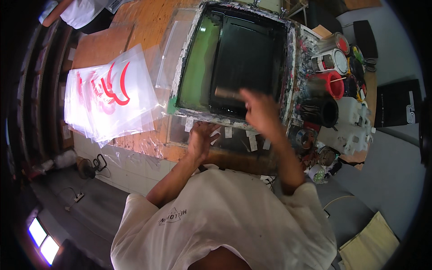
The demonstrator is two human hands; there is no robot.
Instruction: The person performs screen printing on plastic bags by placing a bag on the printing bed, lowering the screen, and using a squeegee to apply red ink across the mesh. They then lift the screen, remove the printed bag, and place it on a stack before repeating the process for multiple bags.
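A screen-printing frame [176, 83] lies on the wooden table before me, its rim splotched with paint. Its mesh is green along the left, and dark ink covers the rest. Over the ink my right hand [261, 110] grips a wooden-handled squeegee [227, 93]; motion smears both, and the blade's lower edge cannot be made out. At the frame's near rail rests my left hand [201, 139], fingers apart and partly bent, near small pale tape pieces [228, 132]. Whether its fingertips reach beneath the rail is unclear.
Left of the frame, clear sheets with red prints [105, 96] are stacked. Paint cans [330, 61], a red tub [334, 85], a black pot [325, 111] and translucent jugs [353, 121] crowd the right side. Another person [83, 13] stands at far left.
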